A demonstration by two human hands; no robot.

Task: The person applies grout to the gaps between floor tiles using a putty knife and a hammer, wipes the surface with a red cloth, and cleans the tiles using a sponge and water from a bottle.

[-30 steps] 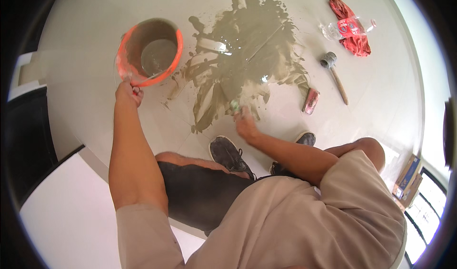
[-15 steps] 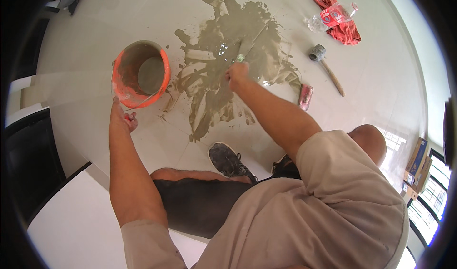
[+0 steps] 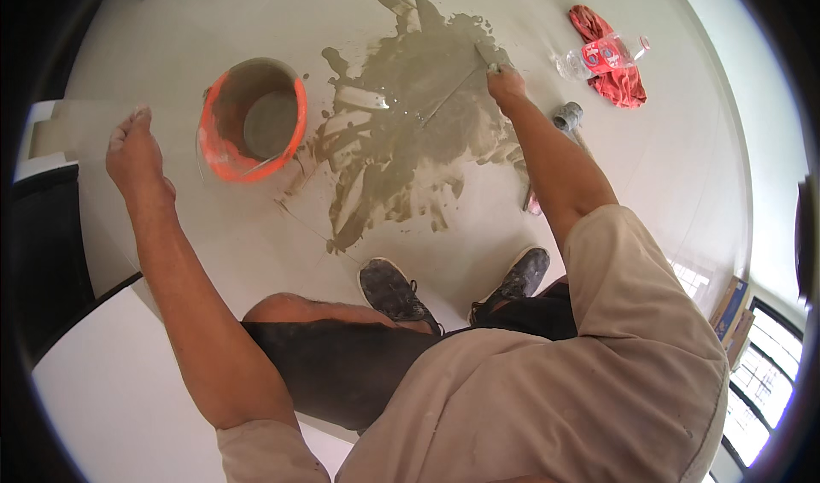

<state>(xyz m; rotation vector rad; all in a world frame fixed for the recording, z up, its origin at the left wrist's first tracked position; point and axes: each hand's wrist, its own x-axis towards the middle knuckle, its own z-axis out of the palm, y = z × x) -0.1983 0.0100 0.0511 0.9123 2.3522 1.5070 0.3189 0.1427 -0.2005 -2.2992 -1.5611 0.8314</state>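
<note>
In my right hand (image 3: 506,87) is a putty knife (image 3: 492,55), its flat blade over the upper right part of a wet grey-green mortar patch (image 3: 461,81) on the floor. My fist hides the tool's handle. A thin straight line runs through the smeared patch. My left hand (image 3: 135,154) is raised to the left of an orange bucket (image 3: 301,120), apart from it, with its fingers curled and nothing visible in them. The bucket's inside is coated with grey mortar, and its wire handle hangs down at the near side.
Beyond my right arm lie a red cloth (image 3: 619,88) and a clear plastic bottle (image 3: 576,63) on it. A rubber mallet (image 3: 567,116) is partly behind my forearm, as is a small red block (image 3: 534,203). My shoes (image 3: 393,291) stand before the patch.
My left hand has let go of the bucket's handle and moved up and left. My right hand has carried the putty knife to the upper right across the mortar.
</note>
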